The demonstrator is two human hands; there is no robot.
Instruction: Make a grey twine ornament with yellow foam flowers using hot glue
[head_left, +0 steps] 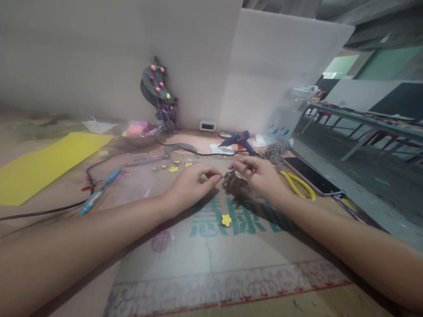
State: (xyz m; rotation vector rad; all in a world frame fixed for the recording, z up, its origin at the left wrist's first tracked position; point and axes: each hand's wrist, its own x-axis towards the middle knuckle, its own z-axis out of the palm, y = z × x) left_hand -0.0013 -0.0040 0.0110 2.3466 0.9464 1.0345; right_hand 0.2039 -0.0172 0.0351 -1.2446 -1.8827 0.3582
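Note:
Between my hands a small tangle of grey-brown string [235, 181] hangs just over the cardboard table cover. My left hand [192, 185] pinches thumb and forefinger together at the tangle's left side, on what looks like a strand end. Above it, my right hand [261, 177] has its fingers curled closed on the string, partly covering it. Closer to me a yellow flower piece [226, 220] lies on the cardboard. Beyond my left hand are several more small yellow pieces, among them a flower [173, 169].
A blue glue gun [242, 141] rests at the back with its black cord trailing left. At right are a ball of grey string [276, 152], yellow-handled scissors or pliers [297, 184] and a phone [312, 176]. Yellow sheet [46, 167] and blue pen [101, 190] lie left.

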